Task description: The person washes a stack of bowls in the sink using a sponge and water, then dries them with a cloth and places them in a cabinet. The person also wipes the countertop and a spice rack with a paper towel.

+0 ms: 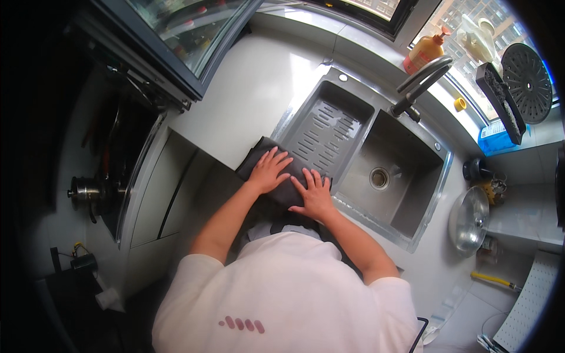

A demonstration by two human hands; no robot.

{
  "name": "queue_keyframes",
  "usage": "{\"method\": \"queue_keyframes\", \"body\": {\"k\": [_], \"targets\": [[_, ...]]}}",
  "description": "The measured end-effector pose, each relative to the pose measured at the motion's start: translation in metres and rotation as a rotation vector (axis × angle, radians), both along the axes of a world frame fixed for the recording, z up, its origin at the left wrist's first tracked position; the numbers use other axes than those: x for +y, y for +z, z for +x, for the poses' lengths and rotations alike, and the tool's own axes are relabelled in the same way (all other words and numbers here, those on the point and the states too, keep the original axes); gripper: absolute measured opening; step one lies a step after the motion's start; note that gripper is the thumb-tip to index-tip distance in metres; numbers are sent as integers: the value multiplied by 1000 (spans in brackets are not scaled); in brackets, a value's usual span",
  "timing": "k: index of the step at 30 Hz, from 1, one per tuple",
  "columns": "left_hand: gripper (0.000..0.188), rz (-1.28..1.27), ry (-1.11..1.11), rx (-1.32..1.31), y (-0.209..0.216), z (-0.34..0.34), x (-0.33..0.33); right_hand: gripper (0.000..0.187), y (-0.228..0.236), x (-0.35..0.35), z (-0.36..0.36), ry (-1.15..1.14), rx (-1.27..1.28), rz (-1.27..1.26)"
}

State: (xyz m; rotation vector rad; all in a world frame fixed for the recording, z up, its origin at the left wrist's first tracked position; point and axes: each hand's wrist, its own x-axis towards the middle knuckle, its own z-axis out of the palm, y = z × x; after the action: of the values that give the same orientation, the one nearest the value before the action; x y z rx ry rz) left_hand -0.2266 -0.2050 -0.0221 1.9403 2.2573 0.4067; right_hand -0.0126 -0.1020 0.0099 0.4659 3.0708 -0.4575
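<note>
Dark cloth [281, 190], long axis along front rim of sink [374, 222].
Lay directly beneath spread, ungripping fingers: left hand [269, 172] nearer its left end, right hand [316, 197] its right.

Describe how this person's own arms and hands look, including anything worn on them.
The left hand and right hand are ungloved, with no ring, watch or bracelet visible. The forearms are bare below short, pale sleeves. These belong to a pale shirt bearing a row of dark reddish slanted marks.
</note>
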Motion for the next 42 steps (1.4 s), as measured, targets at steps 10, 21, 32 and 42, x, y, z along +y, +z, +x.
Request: {"method": "queue_keyframes", "body": {"k": [10, 21, 32, 42], "targets": [[48, -53, -15, -4, 12, -31, 16, 90, -9, 11, -43, -39, 29, -101], [58, -26, 161, -27, 13, -90, 34, 91, -9, -7, -98, -73, 45, -117], [54, 115, 161, 0, -6, -117, 37, 93, -11, -18, -127, -171, 58, 6], [59, 86, 50, -35, -10, -142, -48, 79, -5, -63, -115, -164, -43, 23]]}}
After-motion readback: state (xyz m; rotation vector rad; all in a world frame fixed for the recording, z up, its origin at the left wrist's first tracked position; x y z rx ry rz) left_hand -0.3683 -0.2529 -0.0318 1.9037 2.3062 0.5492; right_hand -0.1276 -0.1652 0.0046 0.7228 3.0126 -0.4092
